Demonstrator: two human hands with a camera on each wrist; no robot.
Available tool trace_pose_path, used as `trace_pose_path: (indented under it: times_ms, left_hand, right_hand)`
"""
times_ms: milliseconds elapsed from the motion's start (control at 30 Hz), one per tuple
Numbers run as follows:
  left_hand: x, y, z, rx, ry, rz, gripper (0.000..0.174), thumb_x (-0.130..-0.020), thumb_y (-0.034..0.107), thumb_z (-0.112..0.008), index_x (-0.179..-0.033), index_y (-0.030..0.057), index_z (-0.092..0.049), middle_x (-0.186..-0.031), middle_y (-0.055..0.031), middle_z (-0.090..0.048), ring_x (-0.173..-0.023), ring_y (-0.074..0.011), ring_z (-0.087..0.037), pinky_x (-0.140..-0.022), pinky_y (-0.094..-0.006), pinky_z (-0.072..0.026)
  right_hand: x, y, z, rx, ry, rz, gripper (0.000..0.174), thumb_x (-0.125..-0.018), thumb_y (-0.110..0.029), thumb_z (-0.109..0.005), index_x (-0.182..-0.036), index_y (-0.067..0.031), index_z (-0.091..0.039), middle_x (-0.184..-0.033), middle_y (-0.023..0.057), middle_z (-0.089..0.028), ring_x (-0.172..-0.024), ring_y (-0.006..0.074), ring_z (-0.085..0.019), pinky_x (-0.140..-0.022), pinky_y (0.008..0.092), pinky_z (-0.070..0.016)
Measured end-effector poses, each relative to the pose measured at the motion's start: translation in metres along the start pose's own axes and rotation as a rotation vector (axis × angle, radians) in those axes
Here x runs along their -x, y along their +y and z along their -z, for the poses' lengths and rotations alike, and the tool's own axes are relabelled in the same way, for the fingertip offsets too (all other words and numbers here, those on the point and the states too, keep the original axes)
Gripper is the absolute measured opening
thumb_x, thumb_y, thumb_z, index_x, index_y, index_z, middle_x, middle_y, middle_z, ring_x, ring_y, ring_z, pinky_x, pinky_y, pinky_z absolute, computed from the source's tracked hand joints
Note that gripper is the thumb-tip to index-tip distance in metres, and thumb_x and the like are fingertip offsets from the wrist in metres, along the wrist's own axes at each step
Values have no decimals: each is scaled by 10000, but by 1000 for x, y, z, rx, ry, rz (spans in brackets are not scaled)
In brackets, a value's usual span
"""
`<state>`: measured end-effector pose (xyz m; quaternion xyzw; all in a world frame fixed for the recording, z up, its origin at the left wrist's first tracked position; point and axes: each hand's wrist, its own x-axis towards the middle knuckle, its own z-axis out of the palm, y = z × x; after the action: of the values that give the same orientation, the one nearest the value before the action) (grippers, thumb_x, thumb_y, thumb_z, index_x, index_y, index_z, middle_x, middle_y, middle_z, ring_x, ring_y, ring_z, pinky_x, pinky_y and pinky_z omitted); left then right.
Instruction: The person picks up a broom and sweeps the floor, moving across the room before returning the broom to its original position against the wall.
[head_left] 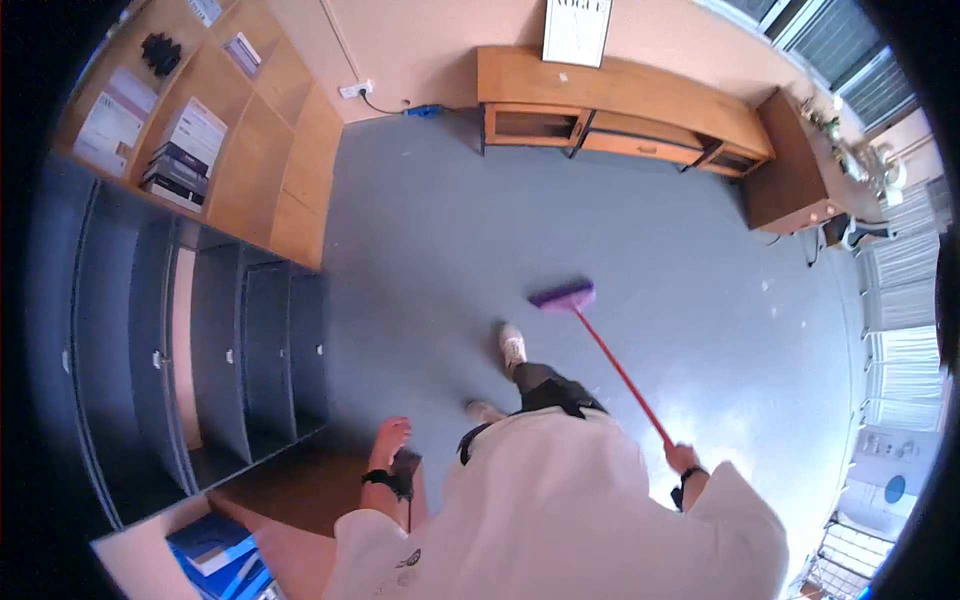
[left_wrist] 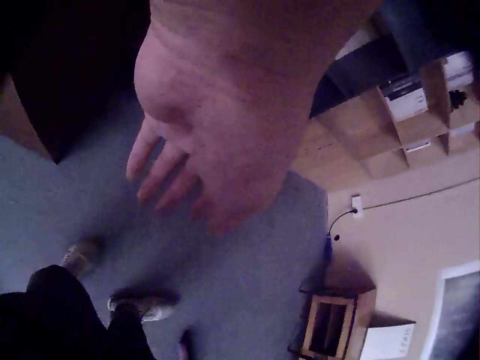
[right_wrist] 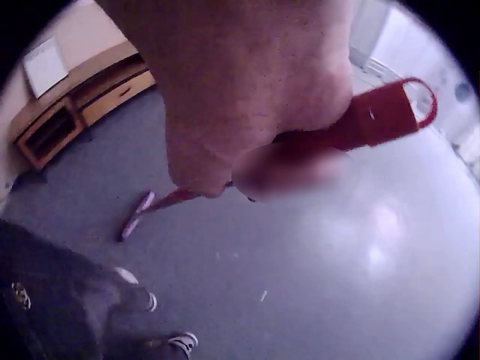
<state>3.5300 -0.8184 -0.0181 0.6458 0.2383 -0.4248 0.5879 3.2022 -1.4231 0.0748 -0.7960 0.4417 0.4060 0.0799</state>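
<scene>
A broom with a purple head [head_left: 566, 296] and a red handle [head_left: 630, 383] reaches across the grey floor in the head view. My right hand [head_left: 683, 460] grips the upper end of that handle. In the right wrist view the hand [right_wrist: 247, 112] is wrapped round the red handle, whose looped end [right_wrist: 386, 114] sticks out past it; the purple head [right_wrist: 137, 217] rests on the floor. My left hand [head_left: 393, 437] hangs at the left side of the body, holding nothing; its fingers hang loosely in the left wrist view, where the hand [left_wrist: 210, 142] shows large.
Dark lockers [head_left: 215, 350] and wooden shelves [head_left: 245, 130] line the left side. A low wooden cabinet [head_left: 640, 100] with a framed print [head_left: 577, 32] stands by the far wall, a brown desk [head_left: 790, 170] at its right. A blue power strip [head_left: 424, 110] lies near the wall.
</scene>
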Motion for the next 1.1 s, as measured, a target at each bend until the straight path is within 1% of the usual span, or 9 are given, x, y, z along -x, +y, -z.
trace_pose_path:
  times_ms: [100,300,400,467,567,767,933,1033,1100]
  left_hand:
    - [-7,9,-12,-20,139,-49,187,-827,194,-536,-965,75,-578,-786,-22,-596,-650,-113,-549,-534,-229,-420]
    - [22,11,-49,-92,200,-154,181,-829,210,-545,-934,66,-574,-794,-42,-605,-656,-122,-560,-563,-235,-441]
    - [44,-6,-63,-82,259,-25,219,-830,232,-554,-976,69,-556,-800,-59,-613,-673,-144,-577,-575,-248,-454]
    - [52,-32,-60,-24,215,36,331,-849,317,-524,-1048,52,-518,-927,-127,-610,-840,-241,-600,-719,-355,-492]
    - [78,-21,-96,-42,345,126,352,-856,312,-514,-1068,32,-491,-972,-158,-603,-895,-281,-594,-754,-399,-491]
    - [83,43,-156,-129,397,30,296,-855,248,-518,-1054,30,-496,-984,-164,-597,-868,-263,-599,-725,-382,-493]
    - [64,100,-195,-127,423,-105,162,-862,166,-511,-961,43,-547,-838,-53,-591,-740,-124,-563,-598,-233,-435]
    - [49,104,-201,-204,401,-100,180,-865,174,-504,-988,49,-545,-852,-58,-596,-759,-132,-574,-614,-239,-445]
    - [36,92,-201,-257,359,-85,191,-866,181,-502,-1002,53,-544,-856,-61,-598,-770,-136,-579,-621,-244,-450]
  right_hand:
    - [38,32,-14,-136,118,-95,556,-772,-487,-503,-752,53,-636,-738,266,-599,-770,382,-603,-718,436,-482]
    - [-16,31,-8,-170,145,33,570,-824,-474,-441,-673,44,-624,-586,235,-572,-605,361,-606,-611,423,-494]
    - [-100,-29,25,127,245,546,399,-874,-329,-373,-795,-8,-597,-695,202,-594,-668,357,-596,-612,468,-475]
    - [-166,-99,51,77,256,544,289,-852,-259,-399,-862,-48,-596,-757,164,-614,-731,338,-606,-648,454,-488]
    - [-205,-225,148,17,205,610,267,-810,-265,-458,-888,-50,-597,-879,169,-614,-835,347,-588,-742,466,-469]
    - [-255,-370,296,-49,128,667,273,-805,-240,-460,-961,-88,-623,-972,131,-620,-894,304,-599,-751,423,-485]
    - [-298,-332,272,19,43,638,299,-813,-240,-434,-994,-91,-621,-1030,138,-601,-934,299,-588,-777,414,-481]
    - [-290,-222,211,106,31,752,283,-808,-229,-421,-923,-30,-586,-954,176,-602,-892,315,-590,-778,452,-464]
    - [-285,-131,150,65,8,620,238,-810,-191,-429,-969,-43,-525,-891,175,-576,-782,341,-593,-675,461,-487]
